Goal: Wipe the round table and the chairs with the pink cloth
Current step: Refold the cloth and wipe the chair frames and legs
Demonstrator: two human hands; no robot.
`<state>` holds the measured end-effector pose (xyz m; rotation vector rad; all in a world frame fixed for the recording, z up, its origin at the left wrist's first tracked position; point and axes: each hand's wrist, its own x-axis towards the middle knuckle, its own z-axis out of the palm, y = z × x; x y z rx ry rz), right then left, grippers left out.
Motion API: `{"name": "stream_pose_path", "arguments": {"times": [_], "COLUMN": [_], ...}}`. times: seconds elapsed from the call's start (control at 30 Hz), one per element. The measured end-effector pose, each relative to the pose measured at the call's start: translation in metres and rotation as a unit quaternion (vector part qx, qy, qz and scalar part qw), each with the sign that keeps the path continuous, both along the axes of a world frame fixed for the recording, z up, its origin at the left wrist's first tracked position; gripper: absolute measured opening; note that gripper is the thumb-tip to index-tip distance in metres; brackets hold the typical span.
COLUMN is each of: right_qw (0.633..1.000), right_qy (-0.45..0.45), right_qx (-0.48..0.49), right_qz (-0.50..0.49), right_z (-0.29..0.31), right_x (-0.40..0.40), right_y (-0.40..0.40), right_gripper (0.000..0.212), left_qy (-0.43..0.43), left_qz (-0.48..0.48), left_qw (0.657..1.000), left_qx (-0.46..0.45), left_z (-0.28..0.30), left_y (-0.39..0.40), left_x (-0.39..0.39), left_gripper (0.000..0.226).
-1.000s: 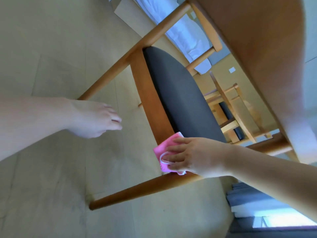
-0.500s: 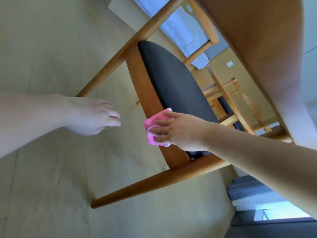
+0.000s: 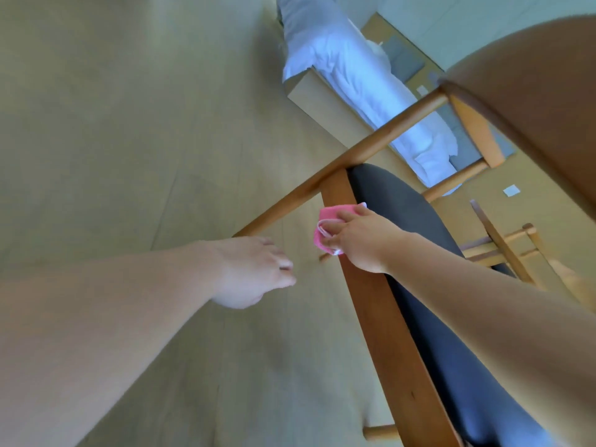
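Observation:
A wooden chair (image 3: 377, 311) with a dark grey seat cushion (image 3: 429, 285) fills the right half of the head view. My right hand (image 3: 361, 240) presses the folded pink cloth (image 3: 329, 221) against the chair's front wooden rail, close to its upper corner, fingers curled over the cloth. My left hand (image 3: 254, 272) hovers over the floor to the left of the rail, fingers loosely curled, holding nothing. The round table's brown edge (image 3: 532, 108) curves across the upper right corner.
Light wood floor (image 3: 129, 140) spreads over the left side. A bed with white linen (image 3: 354, 75) stands beyond the chair. A second wooden chair (image 3: 503, 246) shows at the right, under the table.
My right hand has slid the pink cloth along the front rail from the lower corner up toward the upper corner. The view has tilted and moved closer. My left hand stays hovering.

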<state>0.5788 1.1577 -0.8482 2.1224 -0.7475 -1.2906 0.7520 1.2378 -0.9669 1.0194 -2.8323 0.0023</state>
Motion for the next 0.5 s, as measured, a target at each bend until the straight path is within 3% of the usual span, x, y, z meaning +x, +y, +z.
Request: {"name": "stream_pose_path", "arguments": {"times": [0.17,0.5], "right_qw": [0.998,0.995], "right_qy": [-0.032,-0.035], "right_qx": [-0.025,-0.045], "right_qz": [-0.051,-0.084], "right_z": [0.002,0.01], "right_x": [0.028,0.048], "right_y": [-0.041,-0.072], "right_gripper": [0.054,0.042], "left_qy": [0.021,0.056], "left_qz": [0.009,0.019], "left_qw": [0.999,0.998], "left_qx": [-0.03,-0.006], "left_z": [-0.01,-0.009], "left_y": [-0.005,-0.005], "left_x": [0.004,0.007], "left_gripper": [0.042,0.042]}}
